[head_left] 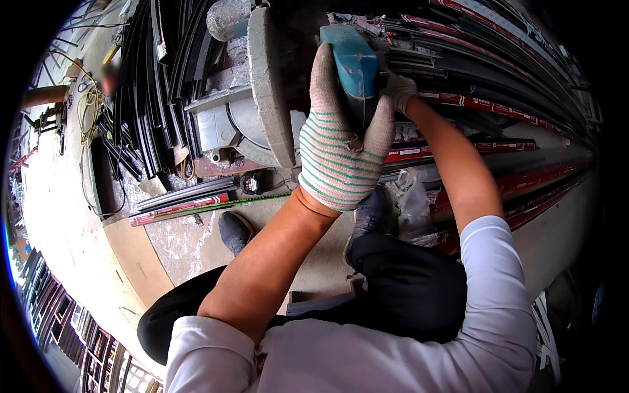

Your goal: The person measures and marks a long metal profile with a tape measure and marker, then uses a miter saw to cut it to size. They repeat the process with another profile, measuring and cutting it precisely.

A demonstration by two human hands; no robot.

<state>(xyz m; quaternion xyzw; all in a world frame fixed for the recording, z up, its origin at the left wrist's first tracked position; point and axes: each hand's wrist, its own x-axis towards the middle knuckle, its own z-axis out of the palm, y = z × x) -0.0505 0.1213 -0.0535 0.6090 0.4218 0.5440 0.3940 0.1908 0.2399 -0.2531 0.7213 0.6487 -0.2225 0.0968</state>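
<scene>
My left hand [344,157], in a pale knitted glove with green stripes, is clamped on a tool [357,56] with a scuffed blue-green housing and a dark lower part. Fingers lie along its left side and the thumb along its right. The tool is in front of me, at the upper middle of my view. My right hand [401,92], also gloved, is at the tool's right side, mostly hidden behind it, so I cannot tell how its fingers stand.

Just left of my left hand is a dusty grey machine [270,92] with a round disc [252,134] low on it. Further left lies a spread of long black strips [141,85], with a yellow cord [88,105] beyond. Near my left shoe [234,232] is a thin green strip [223,207] on the floor [183,252]. To my right, red and black lengths [485,101] lie in rows, and a crumpled clear bag [414,203] sits near my right shoe [372,213].
</scene>
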